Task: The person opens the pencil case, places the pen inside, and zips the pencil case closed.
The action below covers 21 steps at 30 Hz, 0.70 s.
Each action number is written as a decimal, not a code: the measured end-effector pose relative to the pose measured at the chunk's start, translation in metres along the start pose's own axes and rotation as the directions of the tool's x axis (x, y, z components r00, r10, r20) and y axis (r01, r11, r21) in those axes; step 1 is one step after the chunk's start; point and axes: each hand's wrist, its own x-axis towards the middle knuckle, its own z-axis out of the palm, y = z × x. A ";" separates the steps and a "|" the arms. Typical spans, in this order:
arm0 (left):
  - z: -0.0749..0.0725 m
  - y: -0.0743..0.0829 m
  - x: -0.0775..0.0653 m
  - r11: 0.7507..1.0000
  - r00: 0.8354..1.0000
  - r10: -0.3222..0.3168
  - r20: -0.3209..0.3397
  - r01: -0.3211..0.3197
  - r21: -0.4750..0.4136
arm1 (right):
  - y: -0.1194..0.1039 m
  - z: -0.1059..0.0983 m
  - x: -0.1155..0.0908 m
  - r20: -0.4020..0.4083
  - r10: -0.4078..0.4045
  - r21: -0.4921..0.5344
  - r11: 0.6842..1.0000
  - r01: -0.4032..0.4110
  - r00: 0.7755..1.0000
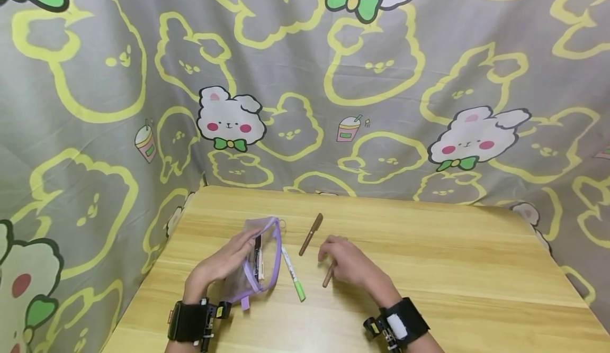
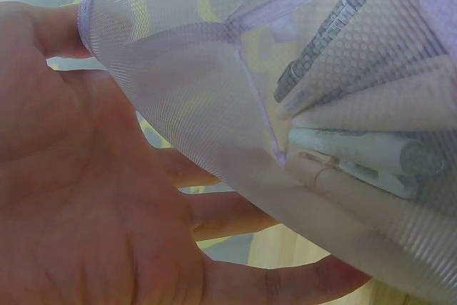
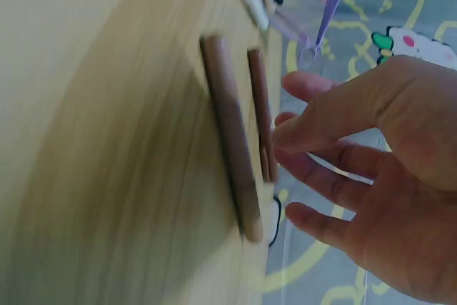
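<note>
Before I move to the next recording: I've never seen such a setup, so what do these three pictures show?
There is no machine here, just a person's bare left hand and right hand, with a small camera strapped to each wrist. The wide picture is taken from the head, looking forward and down; the other two come from the wrists, each showing one hand close up. On the table are a purple-trimmed mesh pouch with pens inside, a white pen with a green end, a farther brown pen and a nearer brown pen. The left hand touches the pouch. The right hand is at the nearer brown pen, but its wrist view shows the fingers apart from it, so it appears not to be held.
</note>
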 end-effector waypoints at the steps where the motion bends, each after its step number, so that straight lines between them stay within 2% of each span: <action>1: 0.000 0.000 0.000 1.000 1.000 -0.003 0.000 0.003 -0.001 | 0.003 0.000 -0.001 0.005 -0.008 -0.003 1.000 0.008 1.000; 9: 0.002 -0.001 0.000 1.000 1.000 -0.001 -0.006 0.001 -0.014 | 0.014 0.003 -0.002 0.035 -0.055 -0.010 0.998 0.055 0.998; 16: 0.001 -0.002 0.002 1.000 1.000 0.020 -0.011 -0.020 -0.004 | 0.017 0.006 -0.004 -0.027 -0.075 -0.076 0.994 0.072 0.997; 21: 0.000 -0.001 0.001 0.999 1.000 -0.024 -0.003 0.024 -0.021 | 0.018 0.008 -0.006 -0.049 -0.068 -0.091 0.994 0.063 0.996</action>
